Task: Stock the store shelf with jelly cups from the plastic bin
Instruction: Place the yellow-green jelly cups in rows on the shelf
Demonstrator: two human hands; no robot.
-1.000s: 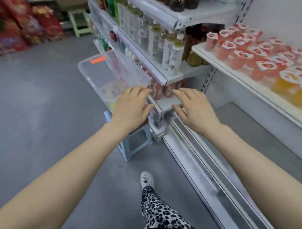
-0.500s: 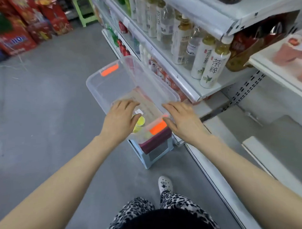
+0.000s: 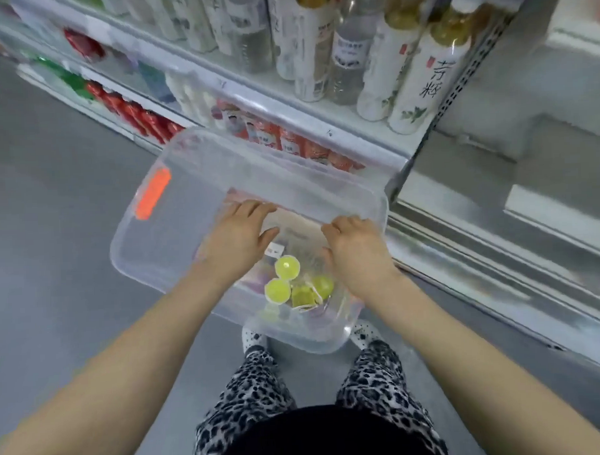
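Note:
A clear plastic bin [image 3: 176, 231] with an orange latch [image 3: 153, 193] stands right below me, beside the shelving. A few yellow-green jelly cups [image 3: 286, 267] lie together at its near end, with a small white label next to them. My left hand [image 3: 237, 236] reaches into the bin with its fingers stretched forward, just left of the cups and holding nothing. My right hand [image 3: 355, 251] is inside the bin on the right of the cups. Its fingers bend downward, and nothing shows in them.
The store shelf edge [image 3: 322, 131] runs behind the bin, carrying tall tea bottles [image 3: 419, 70] above and red packs [image 3: 289, 142] below. A bare white lower shelf [image 3: 496, 241] lies to the right. Grey floor spreads left. My patterned trouser legs [image 3: 253, 392] stand at the bin's near end.
My view swung down and left from the shelf to the bin. Both hands moved from above the bin's rim down into it, on either side of the jelly cups.

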